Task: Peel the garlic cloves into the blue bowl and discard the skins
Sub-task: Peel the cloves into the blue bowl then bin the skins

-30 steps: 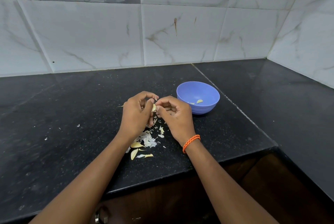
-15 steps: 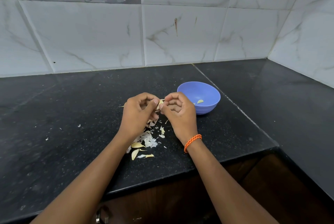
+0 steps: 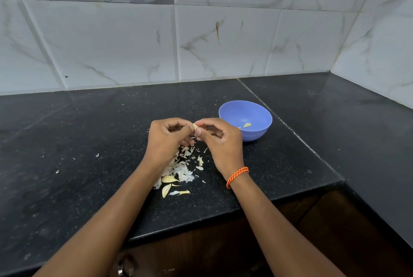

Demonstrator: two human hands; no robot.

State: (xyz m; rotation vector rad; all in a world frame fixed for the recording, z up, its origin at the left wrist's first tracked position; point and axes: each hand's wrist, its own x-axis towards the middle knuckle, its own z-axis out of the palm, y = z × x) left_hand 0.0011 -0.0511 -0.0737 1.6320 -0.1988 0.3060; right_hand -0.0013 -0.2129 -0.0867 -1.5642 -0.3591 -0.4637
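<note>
both hands point(image 3: 196, 140) pinch one pale curved garlic clove point(image 3: 195, 127) beside the smooth round blue bowl point(image 3: 257, 115).

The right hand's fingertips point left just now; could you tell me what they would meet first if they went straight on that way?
The garlic clove it already pinches, then directly the left hand, whose fingertips hold the same clove from the other side.

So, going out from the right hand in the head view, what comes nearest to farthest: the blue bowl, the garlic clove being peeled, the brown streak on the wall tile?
1. Garlic clove: pinched in the fingers of the right hand, shared with the left hand.
2. Blue bowl: just to its right on the counter.
3. Brown streak: up on the back wall tile.
</note>
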